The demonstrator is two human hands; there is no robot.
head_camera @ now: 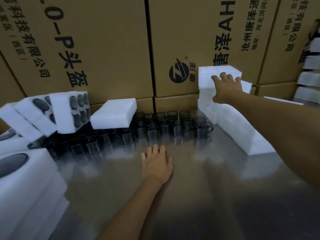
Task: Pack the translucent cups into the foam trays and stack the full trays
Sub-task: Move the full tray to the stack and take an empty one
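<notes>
Two bare forearms, no sleeves, no gloves, no watch/rings/bands visible. Left hand [156, 164] at lower centre of frame, arm entering from bottom edge. Right hand [226, 87] at upper right, forearm entering from right edge. Fingers [223, 76] bare, nails short; no marks visible.

Two hands were in view: the left hand [158, 164] near 6 o'clock, the right hand [226, 87] at 2 o'clock. Smoky cups [152, 132] stood crowded across the middle of one metal table [199, 196], too many and too overlapped to count exactly, roughly thirty or more. White foam trays [220, 73] lay in three groups: at 9 o'clock, 12 o'clock and 2 o'clock. At least five cardboard boxes [103, 40] filled the back, 10 to 2 o'clock.
</notes>
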